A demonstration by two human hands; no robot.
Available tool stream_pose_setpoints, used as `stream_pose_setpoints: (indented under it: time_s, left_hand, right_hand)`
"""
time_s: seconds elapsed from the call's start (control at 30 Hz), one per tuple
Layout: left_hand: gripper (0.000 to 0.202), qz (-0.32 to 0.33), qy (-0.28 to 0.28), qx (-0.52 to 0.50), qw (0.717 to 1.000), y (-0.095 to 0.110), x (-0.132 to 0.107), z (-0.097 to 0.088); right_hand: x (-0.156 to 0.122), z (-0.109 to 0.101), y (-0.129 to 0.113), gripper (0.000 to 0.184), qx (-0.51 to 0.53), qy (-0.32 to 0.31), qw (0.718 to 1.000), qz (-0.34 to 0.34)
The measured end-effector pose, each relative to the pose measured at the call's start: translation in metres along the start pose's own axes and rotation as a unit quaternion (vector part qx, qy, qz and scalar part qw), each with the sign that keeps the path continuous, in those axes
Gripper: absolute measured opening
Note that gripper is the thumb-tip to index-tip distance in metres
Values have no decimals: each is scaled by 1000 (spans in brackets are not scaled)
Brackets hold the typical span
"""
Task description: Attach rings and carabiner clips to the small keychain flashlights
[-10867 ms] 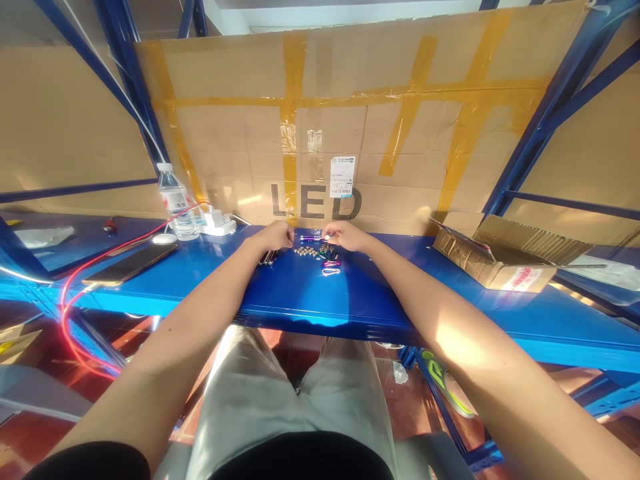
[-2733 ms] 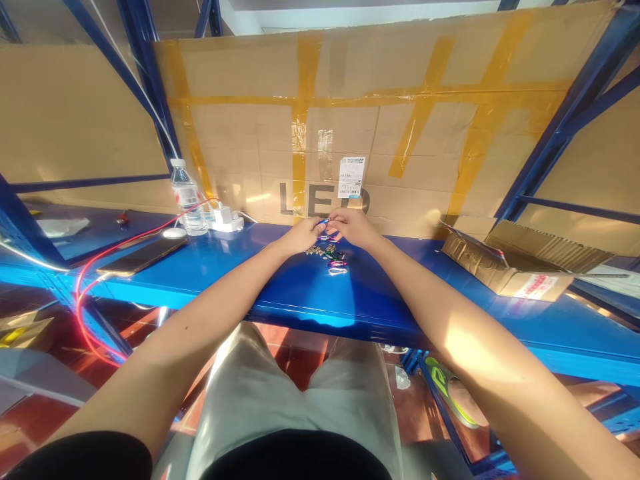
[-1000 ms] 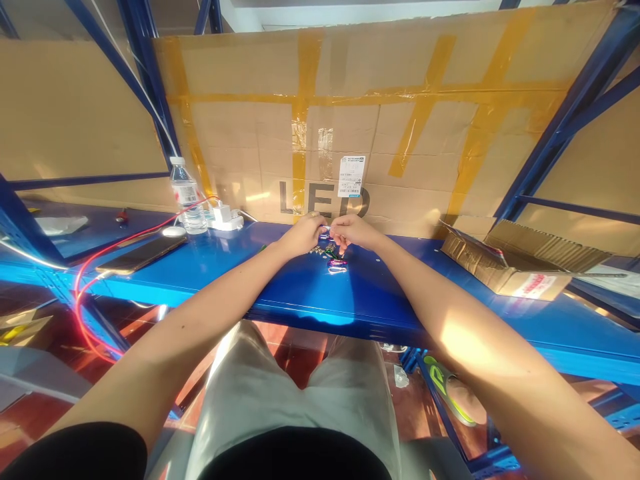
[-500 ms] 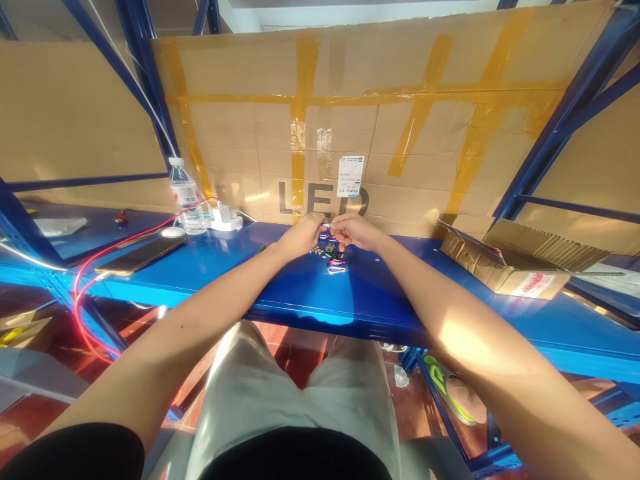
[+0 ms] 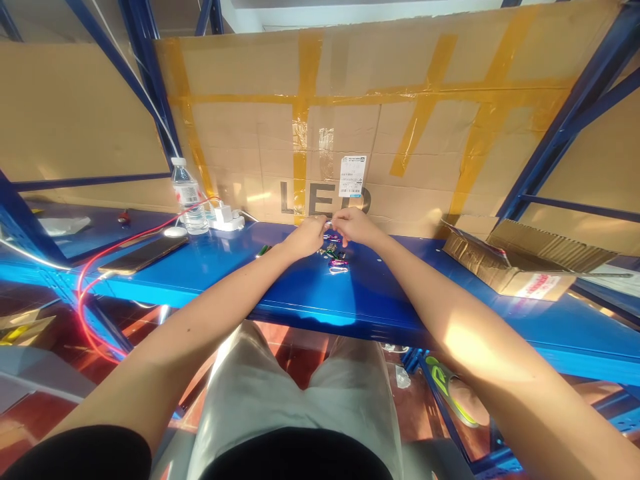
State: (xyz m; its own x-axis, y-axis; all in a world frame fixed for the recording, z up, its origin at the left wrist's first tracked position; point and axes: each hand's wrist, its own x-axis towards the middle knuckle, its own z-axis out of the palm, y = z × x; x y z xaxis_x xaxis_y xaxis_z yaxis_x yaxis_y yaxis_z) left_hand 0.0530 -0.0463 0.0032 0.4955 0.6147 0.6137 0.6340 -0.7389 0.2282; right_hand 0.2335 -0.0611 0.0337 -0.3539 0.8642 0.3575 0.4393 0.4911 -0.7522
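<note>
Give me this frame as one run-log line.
left hand: pinching small purple item | right hand: pinching same item | nearby: coloured clips on blue shelf | left side: water bottle, phone

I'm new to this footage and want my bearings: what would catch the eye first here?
The big cardboard sheet patched with yellow tape and lettered LED fills the back of the blue shelf. In front of it, the left hand and right hand meet, pinching a small purple piece just above a little heap of coloured metal clips. A red cable loops off the left side by a phone and a water bottle.
</note>
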Motion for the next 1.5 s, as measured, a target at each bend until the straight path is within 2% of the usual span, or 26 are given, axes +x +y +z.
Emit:
stream_pose_setpoints:
  time_s: [0.13, 0.33, 0.47, 0.63, 0.77, 0.87, 0.97, 1.07, 1.27, 1.5]
  left_hand:
    - [32, -12, -36, -47, 998, -3, 2, -1]
    - [29, -3, -38, -34, 999, -4, 1, -6]
    - [30, 6, -29, -18, 999, -3, -1, -7]
    - [29, 29, -10, 17, 999, 0, -3, -7]
    - [22, 49, 13, 29, 998, 3, -4, -9]
    - [18, 50, 26, 30, 998, 3, -3, -11]
    - [16, 58, 37, 29, 997, 3, -3, -10]
    - [16, 68, 50, 33, 996, 4, -2, -7]
    - [27, 38, 52, 57, 996, 4, 2, 2]
    - [11, -1, 22, 45, 999, 6, -5, -7]
  right_hand:
    - [0, -2, 5, 26, -121, -9, 991, -58]
    - [-2, -3, 7, 25, -161, -16, 984, -70]
    - [-4, -1, 4, 22, -116, -12, 992, -45]
    - [-4, 3, 1, 20, 16, -23, 1000, 10]
    - [-4, 5, 1, 19, 152, -26, 987, 34]
    - [-5, 5, -1, 19, 202, -25, 978, 43]
    - [-5, 3, -5, 18, 235, -49, 968, 76]
    - [-4, 1, -6, 18, 247, -59, 963, 85]
    - [-4, -1, -3, 19, 178, -32, 982, 58]
    - [-3, 1, -2, 20, 146, -32, 987, 57]
